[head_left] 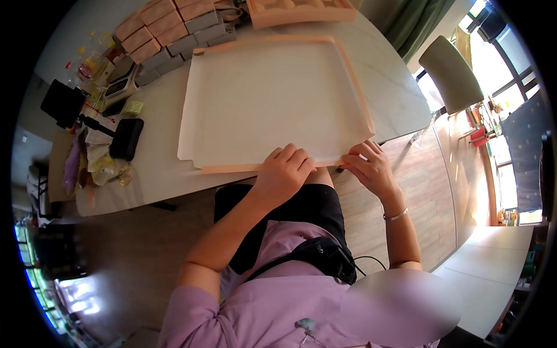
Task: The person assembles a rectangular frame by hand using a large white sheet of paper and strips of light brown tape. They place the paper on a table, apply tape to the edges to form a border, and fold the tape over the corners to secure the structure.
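Note:
A large flat cardboard box blank, white on its upper face with peach edges, lies on the table in front of me. Its near edge reaches the table's front edge, and narrow flaps run along its sides. My left hand is closed over the near edge, right of its middle, with the fingers curled on the flap. At the near right corner, my right hand pinches the cardboard between thumb and fingers. The undersides of both grips are hidden.
Stacked peach and grey boxes stand at the back left. A peach tray with round hollows sits at the far edge. A black phone stand, bottles and bags crowd the left side of the marble-look table. A chair stands beyond, right.

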`<state>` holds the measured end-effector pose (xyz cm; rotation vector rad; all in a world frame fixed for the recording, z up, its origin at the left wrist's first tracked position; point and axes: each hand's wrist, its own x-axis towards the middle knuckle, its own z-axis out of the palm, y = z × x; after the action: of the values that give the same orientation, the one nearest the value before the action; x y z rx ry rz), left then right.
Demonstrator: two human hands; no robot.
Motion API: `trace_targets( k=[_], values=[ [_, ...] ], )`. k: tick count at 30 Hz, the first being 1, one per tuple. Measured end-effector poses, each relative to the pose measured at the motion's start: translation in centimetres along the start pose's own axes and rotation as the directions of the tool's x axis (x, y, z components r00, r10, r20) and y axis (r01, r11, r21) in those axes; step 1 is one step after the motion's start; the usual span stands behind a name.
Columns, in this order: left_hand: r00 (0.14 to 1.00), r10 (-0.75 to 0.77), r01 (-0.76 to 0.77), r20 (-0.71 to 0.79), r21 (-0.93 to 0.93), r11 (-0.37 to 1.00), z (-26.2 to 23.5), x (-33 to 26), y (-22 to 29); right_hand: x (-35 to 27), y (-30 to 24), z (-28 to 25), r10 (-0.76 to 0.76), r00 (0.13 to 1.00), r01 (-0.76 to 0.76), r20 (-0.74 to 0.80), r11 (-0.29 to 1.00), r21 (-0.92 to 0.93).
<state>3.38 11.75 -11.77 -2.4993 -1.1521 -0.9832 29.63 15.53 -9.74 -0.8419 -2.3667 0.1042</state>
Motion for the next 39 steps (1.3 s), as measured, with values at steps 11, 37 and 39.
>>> trace_targets(
  k=[11,37,39],
  values=[
    [0.954,-0.286,0.294,0.090,-0.096,0.951,0.0,1.6,0.5,1.2,1.6,0.1,0.036,0.995,-0.037,0.090,0.999,0.005],
    [0.549,-0.731,0.791,0.405,0.033,0.611,-7.4,2.1,-5.7,5.2,2.4,2.1,0.365,0.915,-0.376,0.175,0.926,0.036],
    [0.575,-0.728,0.767,0.373,0.064,0.639,-7.4,1.7,-6.1,5.3,2.2,2.1,0.346,0.926,-0.355,0.151,0.934,0.037]
  ],
)
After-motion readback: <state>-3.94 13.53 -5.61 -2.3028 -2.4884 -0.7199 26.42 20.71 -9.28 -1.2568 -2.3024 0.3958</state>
